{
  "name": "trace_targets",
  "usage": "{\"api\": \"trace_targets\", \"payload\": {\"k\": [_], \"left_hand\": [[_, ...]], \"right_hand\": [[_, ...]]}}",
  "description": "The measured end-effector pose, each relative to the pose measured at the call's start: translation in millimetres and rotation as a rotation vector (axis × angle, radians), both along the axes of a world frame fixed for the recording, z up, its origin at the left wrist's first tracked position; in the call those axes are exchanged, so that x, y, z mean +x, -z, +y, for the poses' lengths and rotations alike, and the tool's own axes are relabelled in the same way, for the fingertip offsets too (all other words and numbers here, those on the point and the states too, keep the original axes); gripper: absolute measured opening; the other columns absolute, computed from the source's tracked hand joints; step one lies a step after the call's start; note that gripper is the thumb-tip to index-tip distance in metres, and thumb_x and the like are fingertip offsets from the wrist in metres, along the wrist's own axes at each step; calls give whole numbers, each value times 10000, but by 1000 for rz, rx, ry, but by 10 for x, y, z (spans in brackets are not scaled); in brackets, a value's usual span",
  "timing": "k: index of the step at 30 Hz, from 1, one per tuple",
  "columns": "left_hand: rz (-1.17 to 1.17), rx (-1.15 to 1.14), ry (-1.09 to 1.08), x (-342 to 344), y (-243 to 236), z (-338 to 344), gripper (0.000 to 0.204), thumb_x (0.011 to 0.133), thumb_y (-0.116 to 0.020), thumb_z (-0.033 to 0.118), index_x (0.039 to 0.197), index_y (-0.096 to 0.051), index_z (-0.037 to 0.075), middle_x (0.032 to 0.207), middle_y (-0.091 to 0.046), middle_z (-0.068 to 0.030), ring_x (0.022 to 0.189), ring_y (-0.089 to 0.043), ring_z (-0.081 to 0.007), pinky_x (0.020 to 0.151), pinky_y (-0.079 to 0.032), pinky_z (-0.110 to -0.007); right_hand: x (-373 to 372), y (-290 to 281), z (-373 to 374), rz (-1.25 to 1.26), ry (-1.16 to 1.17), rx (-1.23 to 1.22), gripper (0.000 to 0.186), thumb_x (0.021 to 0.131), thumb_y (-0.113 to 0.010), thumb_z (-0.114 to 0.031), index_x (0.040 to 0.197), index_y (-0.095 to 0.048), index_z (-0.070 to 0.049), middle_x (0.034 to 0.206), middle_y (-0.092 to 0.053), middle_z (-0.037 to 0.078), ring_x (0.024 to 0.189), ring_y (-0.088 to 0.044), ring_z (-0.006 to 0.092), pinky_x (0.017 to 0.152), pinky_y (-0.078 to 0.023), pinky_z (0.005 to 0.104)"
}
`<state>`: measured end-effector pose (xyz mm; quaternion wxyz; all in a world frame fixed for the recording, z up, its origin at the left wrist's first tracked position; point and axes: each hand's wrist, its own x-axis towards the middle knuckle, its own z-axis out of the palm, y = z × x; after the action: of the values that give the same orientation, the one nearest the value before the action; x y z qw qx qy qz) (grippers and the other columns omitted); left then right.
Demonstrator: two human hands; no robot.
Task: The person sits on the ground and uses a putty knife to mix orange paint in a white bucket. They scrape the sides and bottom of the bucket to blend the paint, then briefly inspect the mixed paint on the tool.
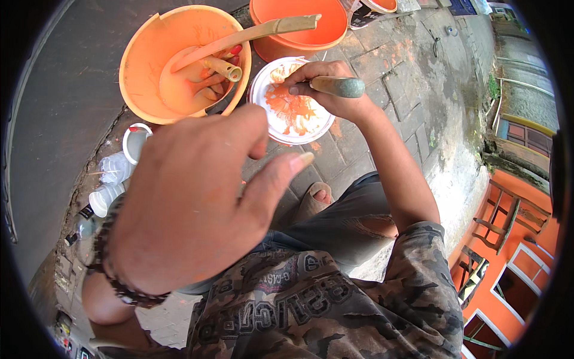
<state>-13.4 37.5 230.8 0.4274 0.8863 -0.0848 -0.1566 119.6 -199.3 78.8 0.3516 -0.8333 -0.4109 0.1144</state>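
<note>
My left hand [191, 191] is raised close to the camera, back upward, with a dark beaded bracelet on its wrist. Its thumb stretches away from a bent index finger; the other fingers are mostly hidden, and nothing shows in its grasp. Further out, my right hand [338, 99] grips a tool by its wooden handle [338, 87], which has a grey-green end. The tool's working end is hidden, so its kind is unclear. Below that hand is a round white lid or bucket top [320, 127], smeared with wet orange paint [290, 110].
At the left, a large orange bucket [134, 66] holds orange liquid, a long curved stick [263, 30] and a hollow bamboo piece [226, 69]. Behind stands another orange tub [323, 27]. Plastic cups [106, 198] lie by the dark wall. Grey paving [382, 66] stretches right toward an orange house wall [508, 269].
</note>
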Motion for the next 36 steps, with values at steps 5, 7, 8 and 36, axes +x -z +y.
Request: {"api": "trace_targets", "payload": {"k": [5,7,8,36], "left_hand": [[-8,25,10,-338,682,-750,359,911,-696,343,872,-574,7,666,-611,-183,665,-662,-360,599,-489,-479],[65,96,89,-466,1042,-922,368,914,-685,354,908,-580,1,721,-643,-192,716,-682,-375,640,-518,-494],[103,125,138,-547,1146,-976,368,918,-678,354,916,-580,-1,737,-649,-190,726,-683,-377,652,-526,-490],[249,-23,205,-546,1646,-1486,434,945,-619,419,933,-619,-14,792,-679,-236,808,-694,-427,740,-545,-514]], "right_hand": [[37,-32,110,-24,87,78,137,813,-773,-67,948,-755,-50,949,-754,95,856,-721,251,769,-574,345],[15,38,61,-72,65,33,150,814,-774,-73,962,-759,-59,960,-756,89,868,-723,252,784,-576,347],[-37,43,-7,-65,94,48,149,817,-772,-76,965,-759,-60,965,-755,90,874,-724,251,786,-576,347],[34,-161,-117,129,12,57,160,797,-734,17,950,-755,-25,1011,-755,104,952,-719,251,850,-574,354]]}}
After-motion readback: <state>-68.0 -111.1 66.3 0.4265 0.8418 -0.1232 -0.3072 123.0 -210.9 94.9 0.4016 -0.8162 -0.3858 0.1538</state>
